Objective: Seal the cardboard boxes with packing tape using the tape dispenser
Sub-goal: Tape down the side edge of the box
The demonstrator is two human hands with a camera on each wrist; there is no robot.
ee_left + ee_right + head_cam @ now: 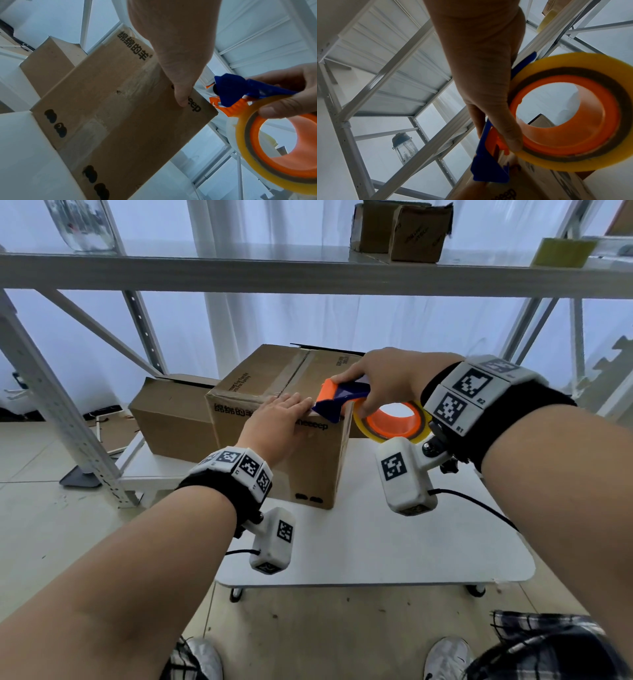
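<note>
A closed cardboard box (301, 460) with black print stands on the white table (394, 542). My left hand (277, 422) lies flat over its near top edge, thumb (181, 92) pressed on the front face (111, 121). My right hand (387, 378) grips a blue and orange tape dispenser (342, 398) with a yellowish tape roll (394, 422). The dispenser's blue head (488, 171) sits at the box's near right top corner, right beside my left fingertips. Clear tape runs along the box's top seam (294, 371).
A second cardboard box (171, 419) sits behind and to the left. A white metal shelf rack (308, 275) spans overhead, carrying more boxes (404, 231), a tape roll (561, 251) and a glass jar (82, 224). The table's near half is bare.
</note>
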